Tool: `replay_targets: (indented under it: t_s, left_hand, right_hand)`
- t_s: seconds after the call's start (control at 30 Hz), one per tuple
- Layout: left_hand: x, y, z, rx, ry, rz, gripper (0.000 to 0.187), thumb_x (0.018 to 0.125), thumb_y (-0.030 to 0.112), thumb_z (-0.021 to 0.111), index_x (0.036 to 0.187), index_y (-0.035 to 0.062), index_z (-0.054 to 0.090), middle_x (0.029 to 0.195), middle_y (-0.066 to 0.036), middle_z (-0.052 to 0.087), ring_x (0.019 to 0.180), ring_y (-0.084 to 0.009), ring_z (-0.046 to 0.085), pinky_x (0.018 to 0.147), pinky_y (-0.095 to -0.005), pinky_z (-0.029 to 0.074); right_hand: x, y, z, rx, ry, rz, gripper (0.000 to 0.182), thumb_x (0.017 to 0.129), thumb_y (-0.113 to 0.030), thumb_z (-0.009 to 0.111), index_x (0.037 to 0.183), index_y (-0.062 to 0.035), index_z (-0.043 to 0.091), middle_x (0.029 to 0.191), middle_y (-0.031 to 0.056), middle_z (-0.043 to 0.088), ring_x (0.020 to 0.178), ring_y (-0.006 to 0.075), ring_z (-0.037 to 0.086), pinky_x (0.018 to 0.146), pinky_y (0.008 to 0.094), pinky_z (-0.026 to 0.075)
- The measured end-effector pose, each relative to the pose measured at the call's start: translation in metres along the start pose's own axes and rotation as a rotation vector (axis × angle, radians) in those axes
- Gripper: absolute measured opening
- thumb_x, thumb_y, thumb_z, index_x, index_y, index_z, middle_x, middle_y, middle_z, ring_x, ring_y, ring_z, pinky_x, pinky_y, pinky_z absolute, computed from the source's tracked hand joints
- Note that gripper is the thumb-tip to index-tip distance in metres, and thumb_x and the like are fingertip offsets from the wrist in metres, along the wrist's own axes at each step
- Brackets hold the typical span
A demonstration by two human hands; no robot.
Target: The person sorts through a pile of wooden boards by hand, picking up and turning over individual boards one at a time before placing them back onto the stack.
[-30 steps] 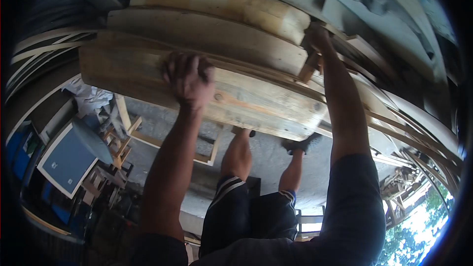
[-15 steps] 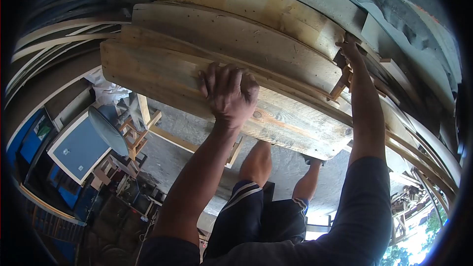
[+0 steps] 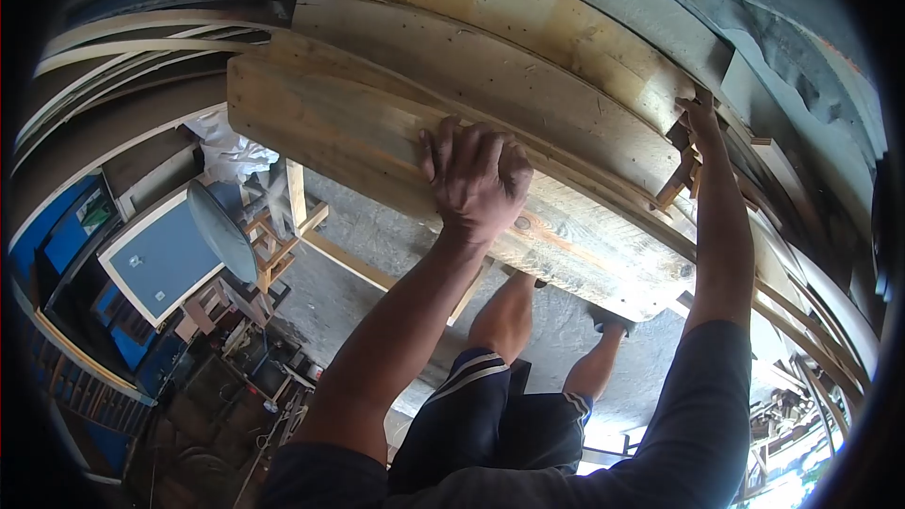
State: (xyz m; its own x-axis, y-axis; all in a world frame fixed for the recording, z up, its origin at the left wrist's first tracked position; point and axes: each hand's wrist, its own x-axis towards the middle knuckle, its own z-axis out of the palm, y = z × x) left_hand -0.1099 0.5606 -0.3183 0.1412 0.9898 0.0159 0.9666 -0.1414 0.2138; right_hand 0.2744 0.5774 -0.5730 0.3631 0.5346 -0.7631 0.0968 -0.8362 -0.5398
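Long wooden boards lean side by side in a stack. My left hand [image 3: 479, 174] is on the nearest board [image 3: 320, 123], its fingers curled over the board's upper edge. Behind it stand a grey-brown board [image 3: 443, 57] and a yellowish board [image 3: 528, 14]. At the upper right, my right hand [image 3: 700, 118] reaches to the far end of the yellowish board, beside small wooden pieces [image 3: 681, 177]. Its fingers are small and partly in shadow, so what they hold cannot be made out.
A blue-grey framed panel [image 3: 158, 250] and a round disc [image 3: 222, 231] stand at the left, near a small wooden frame [image 3: 273, 250]. Long strips [image 3: 811, 320] lie at the right. My legs stand on the concrete floor [image 3: 377, 302] below the boards.
The whole view has shifted, so boards and hands appear farther right. My left hand stays on the nearest board, and my right hand remains near the far board's end.
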Motion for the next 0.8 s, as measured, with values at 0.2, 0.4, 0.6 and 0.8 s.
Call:
replay_targets:
  t_s: [0.2,0.4,0.6,0.8]
  left_hand:
    - [0.001,0.002,0.0,0.011,-0.033,-0.005,0.019,0.082,0.03,0.051,0.086,0.0148,0.062,0.096,-0.003,0.057,0.114,-0.0312,0.044,0.105,-0.0562,0.02]
    - [0.0,0.001,-0.001,0.026,-0.032,0.005,0.019,0.082,0.03,0.051,0.087,0.0146,0.061,0.095,-0.004,0.057,0.113,-0.0313,0.044,0.104,-0.0564,0.02]
    - [0.001,0.002,-0.002,0.024,-0.036,0.009,0.019,0.081,0.031,0.052,0.086,0.0146,0.061,0.097,-0.004,0.057,0.113,-0.0314,0.044,0.104,-0.0568,0.02]
    - [-0.003,-0.002,0.0,-0.001,-0.01,0.0,0.02,0.081,0.032,0.052,0.086,0.0143,0.061,0.097,-0.004,0.057,0.113,-0.0314,0.044,0.103,-0.0567,0.022]
  right_hand:
    - [0.003,0.006,-0.014,0.071,-0.17,-0.053,0.065,0.077,-0.021,0.074,0.132,-0.004,0.043,0.125,0.0162,0.048,0.09,0.0195,0.054,0.077,0.0342,0.049]
    - [0.05,0.036,-0.008,-0.288,-0.019,-0.158,0.077,0.069,-0.032,0.077,0.131,-0.0037,0.042,0.133,0.0229,0.036,0.108,0.0317,0.05,0.09,0.0389,0.044]
    - [0.002,-0.007,0.006,-0.131,0.045,-0.034,0.09,0.066,-0.029,0.078,0.139,-0.0069,0.031,0.132,0.0214,0.032,0.086,0.0226,0.052,0.062,0.0335,0.049]
    - [0.0,-0.006,0.013,-0.119,0.017,-0.012,0.075,0.071,-0.031,0.077,0.131,-0.0031,0.043,0.11,0.0147,0.056,0.08,0.0186,0.058,0.061,0.0306,0.048]
